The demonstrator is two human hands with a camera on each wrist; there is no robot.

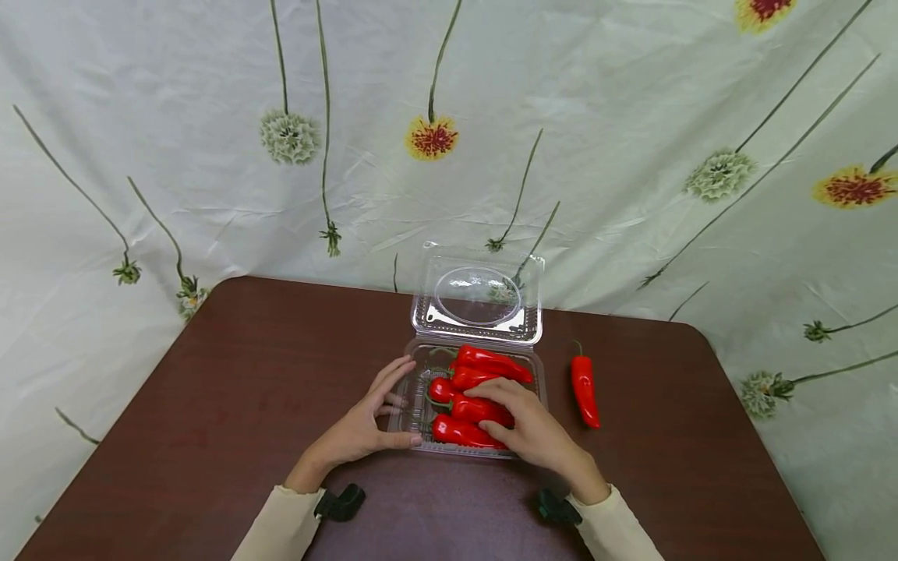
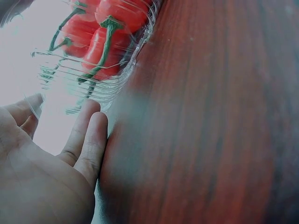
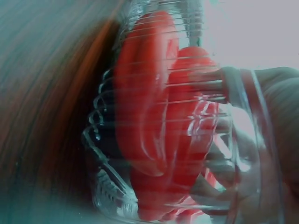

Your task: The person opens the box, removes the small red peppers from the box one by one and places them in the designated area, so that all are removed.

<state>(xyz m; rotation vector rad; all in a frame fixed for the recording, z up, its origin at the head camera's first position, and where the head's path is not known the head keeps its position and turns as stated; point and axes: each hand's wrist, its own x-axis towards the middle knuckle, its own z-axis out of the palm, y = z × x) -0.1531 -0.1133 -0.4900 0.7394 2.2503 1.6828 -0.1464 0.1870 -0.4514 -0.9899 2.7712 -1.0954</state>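
A clear plastic clamshell box lies on the table with several glossy red chili peppers inside, their green stems toward the left. My left hand is at the box's left side, fingers spread and fairly straight, thumb at the near left corner. In the left wrist view, its fingertips are by the ribbed wall. Reaching in from the right, my right hand has thumb and fingers about one red chili pepper in the near half. The right wrist view shows these fingers partly through the clear wall.
The transparent lid stands raised at the back, hinged to the box. One loose red chili pepper lies on the brown table right of the box. A flower-patterned cloth hangs behind the table.
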